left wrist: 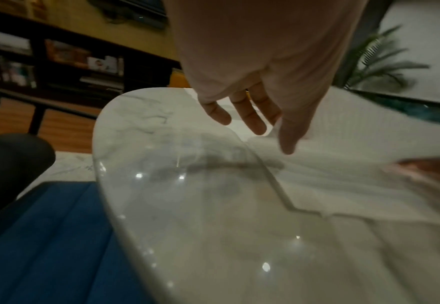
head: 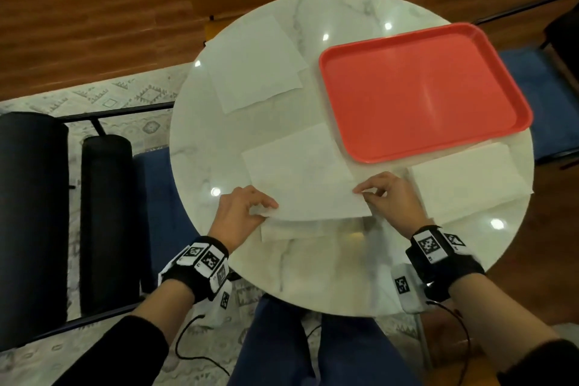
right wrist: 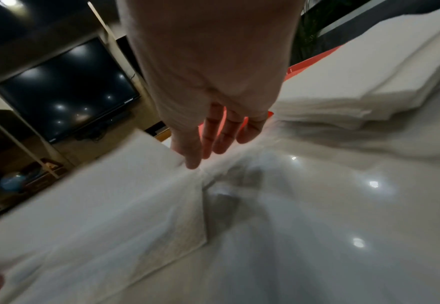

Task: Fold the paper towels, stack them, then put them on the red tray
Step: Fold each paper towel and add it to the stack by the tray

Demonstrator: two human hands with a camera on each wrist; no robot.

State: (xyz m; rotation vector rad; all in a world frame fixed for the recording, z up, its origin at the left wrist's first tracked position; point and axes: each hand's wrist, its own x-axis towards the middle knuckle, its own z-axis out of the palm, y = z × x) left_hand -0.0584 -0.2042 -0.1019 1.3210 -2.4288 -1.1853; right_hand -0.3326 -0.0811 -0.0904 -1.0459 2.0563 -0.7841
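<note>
Marble table (head: 313, 276) top, fold step in hand. Near corners of the paper towel (head: 300, 178) are pinched by the left hand (head: 241, 213) and the right hand (head: 388, 197), edge lifted. Folded stack (head: 466, 185) lies just right of the right hand's grip; unfolded sheets (head: 253, 63) lie well beyond the left's. Red tray (head: 344, 53), beyond the grip, holds nothing. Next, probably: edge carried over to the far edge, then creased.

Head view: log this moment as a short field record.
left hand: pinches near-left corner of the paper towel
right hand: pinches its near-right corner
folded stack: on table, right of hands
unfolded towels: far left
red tray: holds nothing yet
</note>
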